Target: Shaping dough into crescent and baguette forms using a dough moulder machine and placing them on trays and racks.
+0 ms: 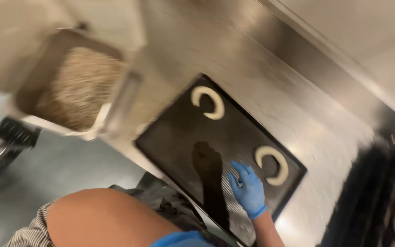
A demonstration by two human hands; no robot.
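1. Progress: two dough crescents sit on the black tray, far crescent and near crescent. Most of the tray stays bare, so my guess is early stage.
2. Right hand, blue glove, is open, fingers spread, holding nothing, above the tray just beside the near crescent.
3. Left hand: out of frame past the bare arm and a blue glove edge; cannot tell its state.
4. Tray lies on the steel surface.
5. Metal bin beyond the surface edge holds tan grainy stuff; too blurred to identify.
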